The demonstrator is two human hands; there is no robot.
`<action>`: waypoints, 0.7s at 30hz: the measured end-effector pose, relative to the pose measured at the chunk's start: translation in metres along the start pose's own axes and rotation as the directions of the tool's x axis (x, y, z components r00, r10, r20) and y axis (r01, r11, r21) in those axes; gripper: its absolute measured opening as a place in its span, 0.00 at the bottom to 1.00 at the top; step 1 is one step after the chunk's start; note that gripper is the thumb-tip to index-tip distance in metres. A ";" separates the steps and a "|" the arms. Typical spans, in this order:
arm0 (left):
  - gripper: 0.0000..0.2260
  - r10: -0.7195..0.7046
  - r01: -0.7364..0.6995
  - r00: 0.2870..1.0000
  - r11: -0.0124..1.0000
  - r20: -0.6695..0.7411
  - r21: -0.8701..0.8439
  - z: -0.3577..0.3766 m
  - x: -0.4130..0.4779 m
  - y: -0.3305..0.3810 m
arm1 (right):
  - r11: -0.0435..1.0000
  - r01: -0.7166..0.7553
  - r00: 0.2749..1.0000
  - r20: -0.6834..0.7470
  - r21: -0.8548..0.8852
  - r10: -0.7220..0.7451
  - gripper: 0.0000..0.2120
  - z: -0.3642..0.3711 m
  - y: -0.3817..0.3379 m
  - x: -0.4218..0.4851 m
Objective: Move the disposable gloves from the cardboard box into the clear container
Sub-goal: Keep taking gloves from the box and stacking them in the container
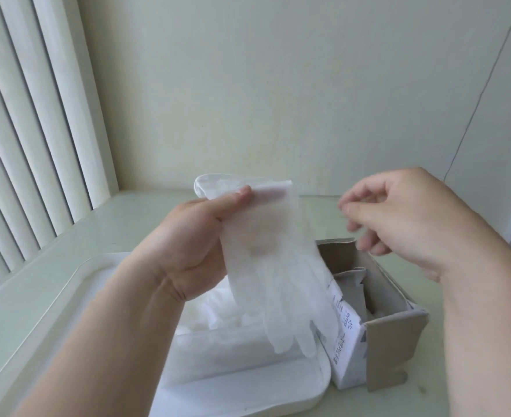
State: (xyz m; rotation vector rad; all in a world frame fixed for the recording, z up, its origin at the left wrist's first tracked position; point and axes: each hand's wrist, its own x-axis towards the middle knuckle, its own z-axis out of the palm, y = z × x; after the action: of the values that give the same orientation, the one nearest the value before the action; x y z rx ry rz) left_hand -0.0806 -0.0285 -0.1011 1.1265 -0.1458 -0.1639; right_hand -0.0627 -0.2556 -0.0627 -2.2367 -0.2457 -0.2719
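The left hand point(188, 251) kept a pinching grip on the disposable glove point(266, 266) at its cuff, so it hung fingers-down over the clear container point(218, 353) at lower centre, probably to drop flat, while the right hand point(404, 218), loosely curled and empty, hovered above the cardboard box point(398, 347).

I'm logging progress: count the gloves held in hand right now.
1: a glove hangs from the left hand, above the clear container. The right hand holds none. More piled gloves inside it are uncountable.
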 end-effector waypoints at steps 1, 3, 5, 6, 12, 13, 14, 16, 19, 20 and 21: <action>0.19 -0.019 0.020 0.999 1.000 0.026 -0.024 -0.001 -0.001 0.002 | 0.990 -0.042 0.996 0.072 -0.133 0.052 0.08 -0.001 0.002 -0.001; 0.20 -0.035 0.039 0.997 0.997 0.073 -0.062 -0.002 -0.003 0.005 | 0.939 -0.113 0.954 0.229 -0.325 0.194 0.10 0.001 0.003 -0.003; 0.21 -0.031 0.039 0.993 0.997 0.118 -0.072 -0.004 -0.005 0.008 | 0.879 -0.104 0.907 0.319 -0.465 0.276 0.12 0.006 0.004 -0.003; 0.21 -0.031 0.043 0.989 0.996 0.147 -0.078 -0.004 -0.006 0.010 | 0.852 -0.072 0.886 0.358 -0.519 0.294 0.14 0.011 0.005 -0.001; 0.21 -0.014 0.064 0.958 0.984 0.286 -0.167 -0.008 -0.014 0.013 | 0.691 0.075 0.882 0.371 -0.719 0.290 0.15 0.040 0.011 0.005; 0.21 -0.015 0.064 0.960 0.984 0.280 -0.166 -0.008 -0.014 0.013 | 0.714 0.041 0.891 0.350 -0.699 0.291 0.15 0.039 0.011 0.006; 0.21 -0.021 0.062 0.967 0.987 0.256 -0.151 -0.008 -0.013 0.013 | 0.749 -0.003 0.905 0.317 -0.662 0.284 0.14 0.037 0.009 0.005; 0.21 -0.036 0.056 0.984 0.992 0.174 -0.113 -0.007 -0.011 0.013 | 0.811 -0.036 0.957 0.215 -0.583 0.197 0.12 0.026 0.003 0.003; 0.21 -0.057 0.059 0.997 0.997 0.051 -0.052 -0.005 -0.007 0.011 | 0.919 0.067 0.998 0.017 -0.390 -0.066 0.10 0.003 -0.006 -0.003; 0.21 -0.061 0.061 0.998 0.997 0.010 -0.036 -0.005 -0.006 0.009 | 0.956 0.144 0.987 -0.039 -0.256 -0.159 0.09 -0.004 -0.011 -0.008; 0.20 -0.060 0.060 0.998 0.998 -0.022 -0.029 -0.004 -0.006 0.008 | 0.969 0.228 0.967 -0.091 -0.092 -0.236 0.07 -0.008 -0.016 -0.013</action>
State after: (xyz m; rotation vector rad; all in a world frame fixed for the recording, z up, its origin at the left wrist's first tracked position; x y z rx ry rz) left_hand -0.0847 -0.0202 -0.0958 1.1046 -0.0892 -0.2061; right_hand -0.0805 -0.2524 -0.0496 -2.2668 -0.4504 -0.5289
